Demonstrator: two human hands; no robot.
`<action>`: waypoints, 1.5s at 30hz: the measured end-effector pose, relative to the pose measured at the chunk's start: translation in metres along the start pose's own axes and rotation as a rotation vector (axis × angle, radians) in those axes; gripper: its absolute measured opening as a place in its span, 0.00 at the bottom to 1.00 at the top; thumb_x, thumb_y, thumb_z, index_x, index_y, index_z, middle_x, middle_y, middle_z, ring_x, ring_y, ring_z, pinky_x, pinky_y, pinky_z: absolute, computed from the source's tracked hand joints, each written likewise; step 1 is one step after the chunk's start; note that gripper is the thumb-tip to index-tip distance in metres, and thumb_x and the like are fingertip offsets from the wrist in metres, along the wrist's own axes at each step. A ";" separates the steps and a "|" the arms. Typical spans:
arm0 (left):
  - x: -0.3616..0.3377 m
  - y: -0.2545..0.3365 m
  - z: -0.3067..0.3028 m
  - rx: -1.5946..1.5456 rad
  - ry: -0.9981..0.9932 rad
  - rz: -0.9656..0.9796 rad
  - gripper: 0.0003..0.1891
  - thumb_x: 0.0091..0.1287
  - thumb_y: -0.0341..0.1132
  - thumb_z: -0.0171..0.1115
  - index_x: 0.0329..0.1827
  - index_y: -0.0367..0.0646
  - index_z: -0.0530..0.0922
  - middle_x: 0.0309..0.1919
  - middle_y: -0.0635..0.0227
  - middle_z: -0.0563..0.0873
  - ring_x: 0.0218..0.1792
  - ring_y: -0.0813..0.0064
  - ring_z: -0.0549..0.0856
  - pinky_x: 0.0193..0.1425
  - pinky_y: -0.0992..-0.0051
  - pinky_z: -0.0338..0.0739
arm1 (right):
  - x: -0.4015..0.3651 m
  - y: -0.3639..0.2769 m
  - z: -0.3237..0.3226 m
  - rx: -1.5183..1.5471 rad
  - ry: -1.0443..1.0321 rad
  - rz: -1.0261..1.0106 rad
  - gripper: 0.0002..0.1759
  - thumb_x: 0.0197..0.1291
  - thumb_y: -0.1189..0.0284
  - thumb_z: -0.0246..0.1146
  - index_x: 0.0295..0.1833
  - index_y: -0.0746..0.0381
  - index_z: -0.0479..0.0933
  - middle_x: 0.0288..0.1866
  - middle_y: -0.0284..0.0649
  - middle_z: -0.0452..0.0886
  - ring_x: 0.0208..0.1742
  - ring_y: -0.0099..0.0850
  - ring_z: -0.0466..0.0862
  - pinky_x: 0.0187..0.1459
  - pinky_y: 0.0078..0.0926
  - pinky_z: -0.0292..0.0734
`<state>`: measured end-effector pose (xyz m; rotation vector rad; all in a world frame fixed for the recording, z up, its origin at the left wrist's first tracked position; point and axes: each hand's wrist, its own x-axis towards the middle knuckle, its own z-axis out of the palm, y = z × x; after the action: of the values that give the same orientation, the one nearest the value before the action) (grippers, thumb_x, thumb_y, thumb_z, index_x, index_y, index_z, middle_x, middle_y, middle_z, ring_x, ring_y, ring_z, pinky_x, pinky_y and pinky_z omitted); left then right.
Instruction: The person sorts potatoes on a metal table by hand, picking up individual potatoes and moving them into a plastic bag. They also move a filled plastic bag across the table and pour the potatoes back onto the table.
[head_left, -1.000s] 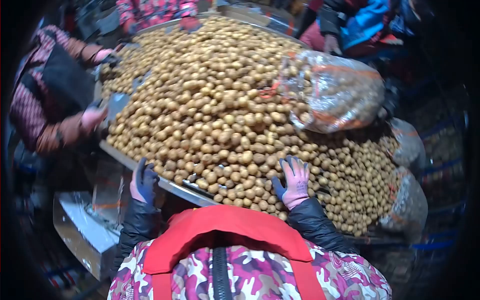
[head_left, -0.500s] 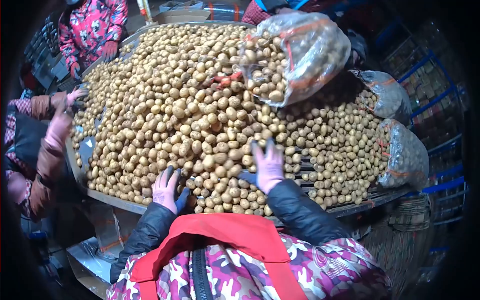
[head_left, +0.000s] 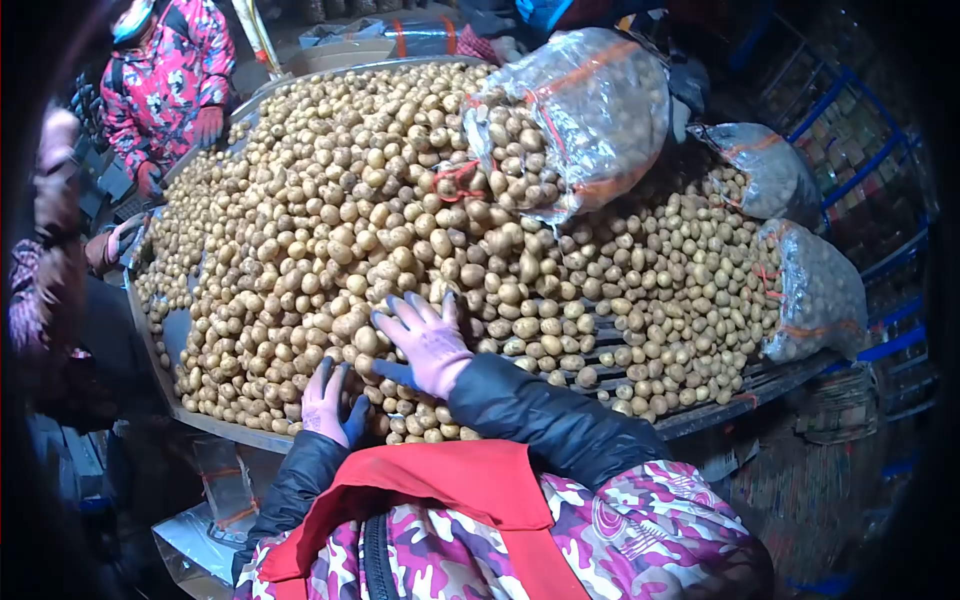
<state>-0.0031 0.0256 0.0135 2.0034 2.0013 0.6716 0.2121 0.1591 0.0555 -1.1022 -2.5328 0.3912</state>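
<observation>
My right hand (head_left: 425,345) lies palm down on the potatoes (head_left: 400,220), below and to the left of the big clear sack (head_left: 585,110). Its fingers (head_left: 412,312) are spread wide and flat, closed on nothing. My left hand (head_left: 333,405) is further from the sack, down at the near rim of the table (head_left: 215,428). Its fingers are loosely parted on the lowest potatoes, and I can see nothing gripped in it. Both gloves are pink-backed with dark blue fingertips, and the faint print on their backs is too small to read. The sack has orange bands but no lettering I can make out. It is full of potatoes and lies on its side on top of the heap, with its tied, red-strung mouth (head_left: 455,180) pointing left towards the middle of the pile. The heap runs long from my hands up and away past the sack's left side. The potatoes themselves are small ovals lying every which way, with no shared direction. My right fingers point up the slope towards the sack's mouth. To the right of the sack are two more sacks (head_left: 775,170) (head_left: 820,295) at the table's edge. Far to its left, a person in a pink patterned jacket (head_left: 165,70) stands at the table's rim.
</observation>
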 end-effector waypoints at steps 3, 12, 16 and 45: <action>-0.002 -0.002 0.002 -0.003 0.018 -0.003 0.36 0.60 0.41 0.73 0.73 0.46 0.73 0.73 0.44 0.70 0.71 0.42 0.71 0.74 0.50 0.66 | -0.016 0.024 -0.017 0.013 0.129 -0.085 0.37 0.61 0.45 0.66 0.69 0.57 0.75 0.70 0.51 0.75 0.73 0.50 0.73 0.74 0.63 0.58; 0.000 0.006 -0.003 -0.009 0.015 -0.051 0.33 0.61 0.44 0.72 0.71 0.48 0.75 0.73 0.47 0.71 0.72 0.45 0.72 0.74 0.50 0.67 | -0.084 0.152 -0.067 -0.219 0.474 0.397 0.40 0.56 0.53 0.73 0.71 0.60 0.73 0.71 0.54 0.73 0.71 0.53 0.71 0.71 0.49 0.65; -0.001 0.008 -0.005 -0.021 0.012 -0.078 0.34 0.61 0.45 0.72 0.71 0.49 0.74 0.73 0.49 0.72 0.71 0.44 0.72 0.74 0.50 0.67 | -0.085 0.153 -0.043 -0.398 0.306 0.535 0.49 0.54 0.43 0.70 0.76 0.59 0.67 0.75 0.48 0.69 0.76 0.51 0.65 0.75 0.53 0.58; -0.005 0.012 -0.006 0.004 0.060 -0.072 0.33 0.65 0.49 0.68 0.71 0.44 0.74 0.70 0.48 0.75 0.68 0.45 0.76 0.72 0.53 0.71 | -0.082 0.138 -0.044 -0.142 0.281 0.579 0.53 0.51 0.57 0.75 0.80 0.60 0.58 0.73 0.54 0.67 0.76 0.51 0.65 0.77 0.48 0.56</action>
<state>0.0046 0.0193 0.0240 1.9255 2.0993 0.7200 0.3721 0.1947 0.0255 -1.8049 -1.9910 0.1776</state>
